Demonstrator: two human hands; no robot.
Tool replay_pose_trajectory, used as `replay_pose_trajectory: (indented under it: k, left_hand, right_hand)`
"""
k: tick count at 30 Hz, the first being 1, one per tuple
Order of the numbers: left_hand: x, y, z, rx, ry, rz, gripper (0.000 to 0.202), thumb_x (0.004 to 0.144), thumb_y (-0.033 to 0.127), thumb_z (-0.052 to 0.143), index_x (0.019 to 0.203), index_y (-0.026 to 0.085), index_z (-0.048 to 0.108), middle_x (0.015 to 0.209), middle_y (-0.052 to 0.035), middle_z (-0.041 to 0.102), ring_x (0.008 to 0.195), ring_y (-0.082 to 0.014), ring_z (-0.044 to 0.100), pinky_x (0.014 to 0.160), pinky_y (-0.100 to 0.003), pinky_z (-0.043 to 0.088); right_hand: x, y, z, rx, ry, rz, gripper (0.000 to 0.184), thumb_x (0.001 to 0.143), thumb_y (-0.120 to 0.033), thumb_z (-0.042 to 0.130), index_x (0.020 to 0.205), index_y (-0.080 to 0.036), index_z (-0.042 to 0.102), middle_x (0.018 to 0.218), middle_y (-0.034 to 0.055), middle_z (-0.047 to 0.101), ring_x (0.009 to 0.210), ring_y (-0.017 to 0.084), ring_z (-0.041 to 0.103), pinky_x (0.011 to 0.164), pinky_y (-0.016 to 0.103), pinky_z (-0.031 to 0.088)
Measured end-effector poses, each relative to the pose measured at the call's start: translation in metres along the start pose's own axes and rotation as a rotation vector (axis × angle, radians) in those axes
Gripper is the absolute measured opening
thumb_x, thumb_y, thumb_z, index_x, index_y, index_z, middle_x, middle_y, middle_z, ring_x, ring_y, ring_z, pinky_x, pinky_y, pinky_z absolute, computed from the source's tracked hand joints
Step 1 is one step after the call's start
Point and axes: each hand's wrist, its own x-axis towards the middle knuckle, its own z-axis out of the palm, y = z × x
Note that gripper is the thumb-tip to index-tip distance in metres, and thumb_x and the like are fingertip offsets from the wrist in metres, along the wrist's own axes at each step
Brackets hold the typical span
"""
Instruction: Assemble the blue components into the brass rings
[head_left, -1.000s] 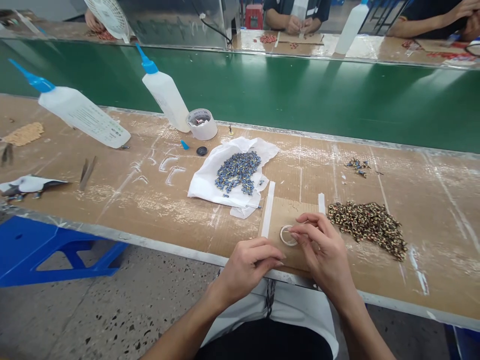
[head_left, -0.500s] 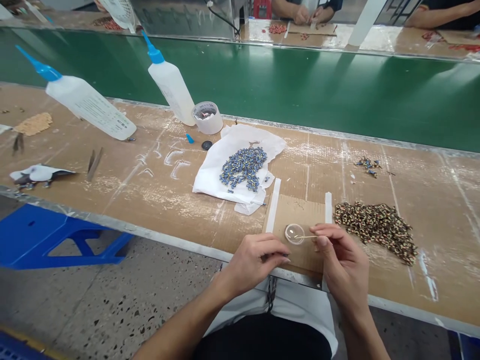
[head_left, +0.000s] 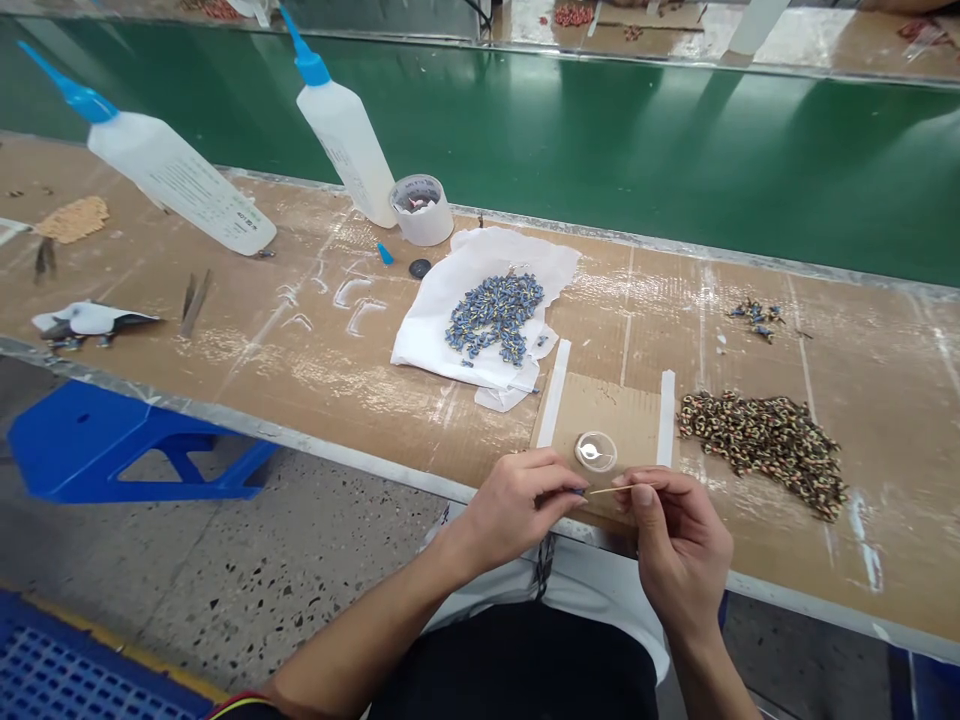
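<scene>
My left hand (head_left: pixel 517 505) pinches a small blue piece (head_left: pixel 577 491) between thumb and forefinger, and most of it is covered by the fingertips. With thumb and fingers closed, my right hand (head_left: pixel 679 540) holds a thin wooden stick (head_left: pixel 611 489) whose tip points left, right at the blue piece. Just beyond the fingertips stands a small round clear dish (head_left: pixel 598 451) with a little clear liquid in it. It rests on a cardboard square (head_left: pixel 626 405) with white tape along two sides. Many blue and yellow pieces (head_left: pixel 499 310) lie heaped on a white sheet (head_left: pixel 420 335) behind my left hand.
Right of the cardboard lies a pile of dark, multicoloured small pieces (head_left: pixel 765 445), with a few blue ones (head_left: pixel 757 317) behind it. Two white bottles (head_left: pixel 184 185) with blue nozzles, a tape roll (head_left: pixel 421 212) and tweezers (head_left: pixel 196 303) are farther left. A green belt (head_left: pixel 600 150) runs behind.
The stick's tip has left the dish and come toward me, to the blue piece in my left hand. The camera has tilted down slightly.
</scene>
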Motion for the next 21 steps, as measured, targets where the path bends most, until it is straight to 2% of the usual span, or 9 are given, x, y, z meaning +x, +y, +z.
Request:
replay_pose_trajectory:
  k: [6, 12, 21]
  left_hand:
    - [0.0001, 0.0002, 0.0010, 0.012, 0.005, -0.003, 0.013, 0.093, 0.019, 0.059, 0.095, 0.015, 0.072, 0.089, -0.0072, 0.071, 0.078, -0.0159, 0.064, 0.071, -0.026, 0.051]
    - [0.0009, 0.0017, 0.0006, 0.006, -0.012, -0.007, 0.013, 0.093, 0.016, 0.058, 0.093, 0.014, 0.071, 0.087, -0.0070, 0.069, 0.080, -0.0165, 0.063, 0.071, -0.026, 0.050]
    - [0.0008, 0.0019, 0.0007, -0.001, -0.002, -0.005, 0.012, 0.092, 0.015, 0.060, 0.091, 0.013, 0.071, 0.086, -0.0070, 0.069, 0.078, -0.0160, 0.063, 0.071, -0.025, 0.048]
  right_hand:
    - [-0.0013, 0.0009, 0.0012, -0.002, -0.010, -0.015, 0.007, 0.092, -0.027, 0.064, 0.095, -0.021, 0.067, 0.089, 0.0051, 0.071, 0.070, 0.015, 0.066, 0.062, 0.026, 0.056]
    - [-0.0043, 0.0049, 0.0006, -0.034, -0.049, -0.032, 0.007, 0.092, -0.024, 0.064, 0.097, -0.021, 0.067, 0.092, 0.0058, 0.072, 0.082, 0.018, 0.068, 0.072, 0.030, 0.058]
    - [-0.0036, 0.0083, 0.0000, -0.015, -0.089, -0.105, 0.010, 0.092, -0.016, 0.062, 0.098, -0.023, 0.066, 0.094, 0.0046, 0.070, 0.092, 0.019, 0.067, 0.077, 0.031, 0.056]
